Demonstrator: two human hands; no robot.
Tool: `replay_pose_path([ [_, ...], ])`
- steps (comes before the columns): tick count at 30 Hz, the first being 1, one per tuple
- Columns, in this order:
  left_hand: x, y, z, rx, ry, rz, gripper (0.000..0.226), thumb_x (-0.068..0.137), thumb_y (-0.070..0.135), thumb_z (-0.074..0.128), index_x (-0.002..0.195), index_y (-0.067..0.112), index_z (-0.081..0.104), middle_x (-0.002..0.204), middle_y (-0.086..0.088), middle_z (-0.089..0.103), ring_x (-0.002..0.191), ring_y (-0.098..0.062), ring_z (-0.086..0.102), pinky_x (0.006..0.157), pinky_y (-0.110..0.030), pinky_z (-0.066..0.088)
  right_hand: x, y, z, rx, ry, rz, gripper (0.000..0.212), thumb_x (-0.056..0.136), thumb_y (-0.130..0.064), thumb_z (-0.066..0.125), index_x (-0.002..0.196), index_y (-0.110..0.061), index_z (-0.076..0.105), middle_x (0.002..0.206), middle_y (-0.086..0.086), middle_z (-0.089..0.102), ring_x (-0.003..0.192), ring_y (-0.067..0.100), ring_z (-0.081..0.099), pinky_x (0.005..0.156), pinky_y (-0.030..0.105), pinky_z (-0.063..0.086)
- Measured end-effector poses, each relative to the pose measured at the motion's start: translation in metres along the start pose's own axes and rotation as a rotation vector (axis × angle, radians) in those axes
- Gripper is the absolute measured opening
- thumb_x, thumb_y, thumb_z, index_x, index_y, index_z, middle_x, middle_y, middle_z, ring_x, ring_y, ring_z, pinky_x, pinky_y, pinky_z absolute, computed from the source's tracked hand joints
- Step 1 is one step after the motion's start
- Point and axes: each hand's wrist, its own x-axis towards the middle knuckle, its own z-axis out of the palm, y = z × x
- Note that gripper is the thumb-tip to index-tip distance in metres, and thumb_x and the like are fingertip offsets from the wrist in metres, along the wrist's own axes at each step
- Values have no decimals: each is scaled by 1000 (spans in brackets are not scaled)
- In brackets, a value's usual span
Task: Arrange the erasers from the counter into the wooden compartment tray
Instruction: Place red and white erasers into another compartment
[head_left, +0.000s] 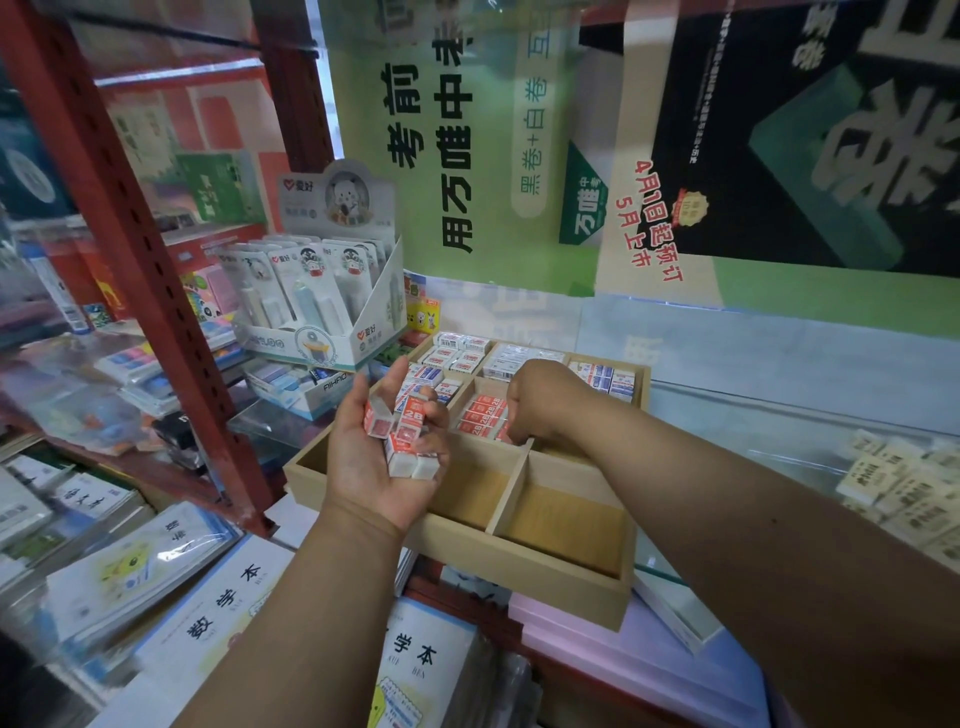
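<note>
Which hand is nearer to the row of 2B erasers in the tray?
Right. The right hand reaches into their compartment, touching the 2B erasers. The left hand hovers beside, holding loose erasers.

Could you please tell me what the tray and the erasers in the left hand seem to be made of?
Tray: pale, unvarnished-looking wood, with faint grain on the compartment floors. Erasers: probably white rubber or vinyl, matte ends showing beyond printed red-and-white paper sleeves.

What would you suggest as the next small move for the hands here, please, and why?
Probably the right hand should finish setting its eraser beside the red 2B erasers in the middle compartment of the wooden tray, then reach to the left hand, which cradles several more erasers waiting to be placed.
</note>
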Motion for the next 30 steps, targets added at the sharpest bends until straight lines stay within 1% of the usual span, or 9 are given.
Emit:
replay_pose_path([
  [5, -2, 0, 3, 14, -27, -3, 49, 93, 52, 42, 94, 19, 78, 81, -8, 66, 60, -9, 56, 40, -13, 38, 4, -3, -4, -40, -91, 18, 31, 81, -29, 70, 103, -8, 69, 101, 7, 65, 96, 22, 60, 71, 24, 42],
  [8, -3, -2, 6, 31, -21, -7, 52, 93, 53, 41, 91, 18, 79, 82, -8, 67, 60, -10, 57, 41, -14, 38, 6, 5, -8, 86, -118, 50, 33, 82, -33, 71, 99, -6, 69, 100, 11, 66, 94, 24, 60, 71, 26, 43],
  [11, -3, -1, 7, 31, 35, -6, 48, 93, 53, 43, 104, 18, 75, 93, -11, 70, 64, -12, 58, 41, -16, 41, 2, 7, -9, 584, 7, 87, 17, 81, -24, 74, 83, -8, 71, 85, 9, 71, 74, 20, 63, 77, 33, 53],
  [14, -2, 0, 8, 32, 78, -4, 46, 93, 53, 45, 116, 19, 65, 95, -9, 69, 66, -15, 59, 41, -18, 43, -11, -7, -13, 947, 99, -110, 11, 78, -24, 77, 79, -18, 67, 69, -7, 63, 52, -2, 54, 55, 16, 45],
  [18, -1, -2, 8, 54, 83, -13, 48, 95, 53, 42, 118, 17, 63, 96, -6, 68, 60, -13, 63, 42, -17, 43, -23, -28, -18, 782, -5, -439, 28, 77, -16, 77, 100, -27, 68, 92, -10, 63, 62, -14, 51, 64, 4, 39],
  [21, -2, -2, 7, 65, 69, -41, 45, 94, 54, 42, 113, 18, 61, 85, -5, 66, 60, -12, 61, 39, -16, 40, -21, -30, -18, 714, -65, -466, 31, 79, -7, 74, 109, -15, 69, 86, -24, 58, 63, -19, 50, 64, 0, 37],
  [26, -2, -1, 9, 73, 41, -74, 52, 94, 53, 40, 122, 13, 57, 90, -6, 66, 56, -11, 61, 36, -15, 37, -19, -32, -19, 736, -80, -426, 27, 82, -15, 72, 109, -13, 70, 107, 4, 70, 79, 3, 60, 77, 16, 48],
  [28, -2, -2, 9, 71, 33, -71, 51, 94, 54, 38, 117, 13, 60, 92, -7, 66, 66, -14, 63, 38, -15, 36, -19, -28, -20, 920, -94, -372, 20, 84, -13, 70, 104, -12, 68, 101, 13, 71, 78, 15, 65, 79, 27, 54],
  [30, 0, -2, 10, 59, 69, -78, 56, 94, 56, 38, 119, 13, 62, 104, -12, 67, 78, -21, 68, 38, -15, 38, -12, -18, -20, 1116, 17, -243, 16, 84, -21, 71, 99, -17, 68, 97, 9, 73, 78, 15, 65, 78, 33, 52],
])
